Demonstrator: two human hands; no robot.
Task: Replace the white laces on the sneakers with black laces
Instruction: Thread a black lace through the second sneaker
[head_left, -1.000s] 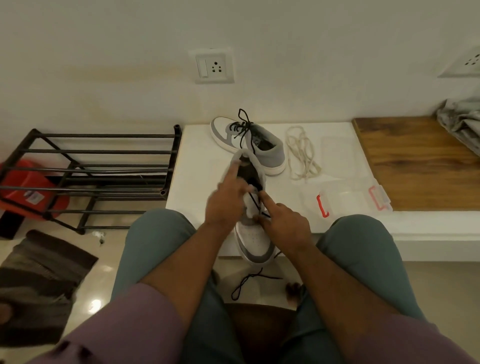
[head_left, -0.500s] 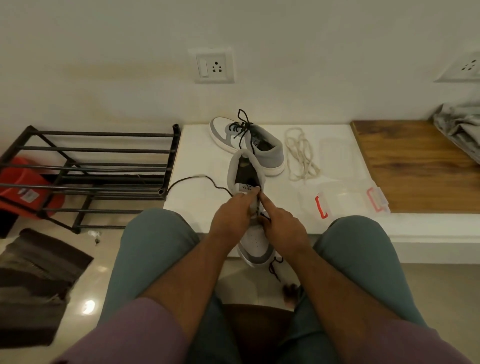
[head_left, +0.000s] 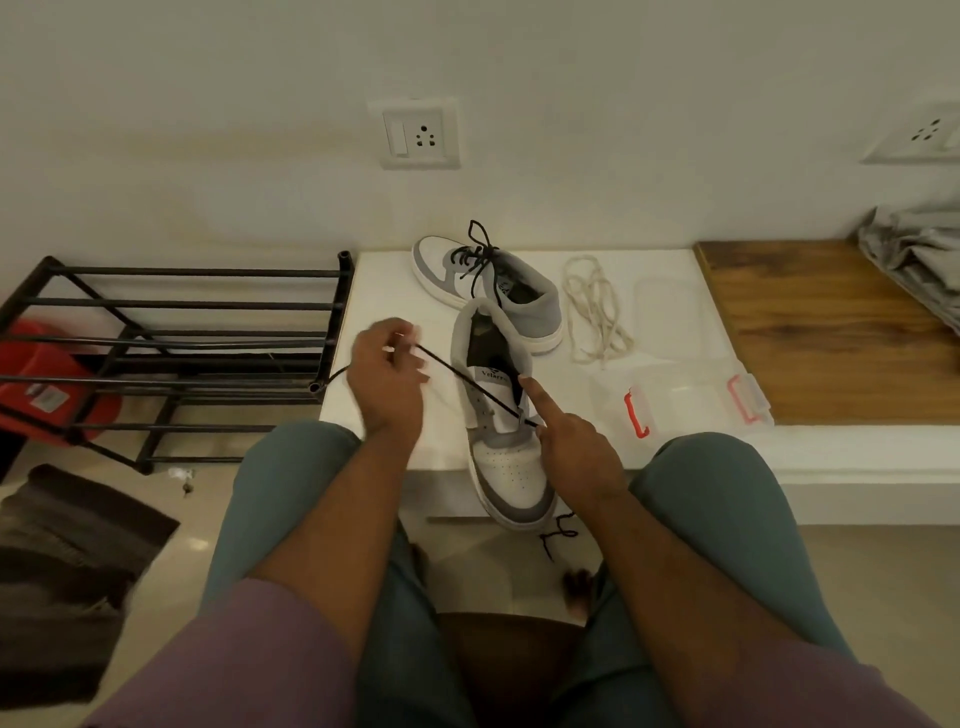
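**Lace drawn taut across near sneaker**

Sneaker (head_left: 506, 452) at frame centre lies toe toward the camera, its toe overhanging the white ledge (head_left: 395, 291). Just left of it, the left hand (head_left: 387, 371) pinches a black lace (head_left: 467, 382) stretched tight down to an eyelet. The right hand (head_left: 574, 447) rests on the shoe's right side, index finger straight along the collar and other fingers curled at the lace. Behind, the second sneaker (head_left: 493, 283) already carries black lacing. White laces (head_left: 595, 312) lie bunched to its right, beside a clear plastic box (head_left: 696, 397).
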